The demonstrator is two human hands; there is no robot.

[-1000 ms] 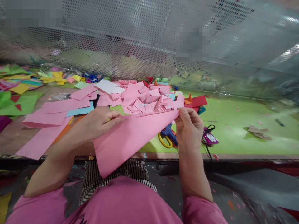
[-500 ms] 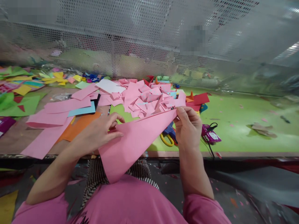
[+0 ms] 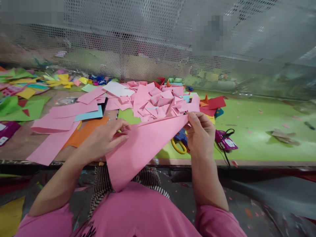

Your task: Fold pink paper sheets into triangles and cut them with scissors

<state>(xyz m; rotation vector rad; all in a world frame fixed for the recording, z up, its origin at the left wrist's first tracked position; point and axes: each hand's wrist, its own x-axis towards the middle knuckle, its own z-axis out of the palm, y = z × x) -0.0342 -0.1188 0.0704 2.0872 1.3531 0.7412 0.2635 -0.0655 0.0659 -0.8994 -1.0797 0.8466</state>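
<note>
A large sheet of pink paper (image 3: 138,148), folded over along its far edge, stretches between my hands. Its lower corner hangs past the table edge against my shirt. My right hand (image 3: 201,135) pinches the sheet's right corner between thumb and fingers. At the left end, my left hand (image 3: 110,138) has its fingers curled, thumb and fingertips closed on the paper's edge. Just beyond the sheet lies a heap of cut and folded pink paper pieces (image 3: 160,102). Scissors with yellow handles (image 3: 179,146) lie partly hidden behind my right hand.
Pink strips (image 3: 51,141), a light blue piece (image 3: 89,114) and orange paper (image 3: 90,130) lie on the left. A purple device with a cord (image 3: 225,141) is right of my hand. A perforated metal panel (image 3: 138,42) rises behind the table.
The view has shifted slightly, so the table items appear a little further right. Both hands keep nearly the same hold on the pink paper.
</note>
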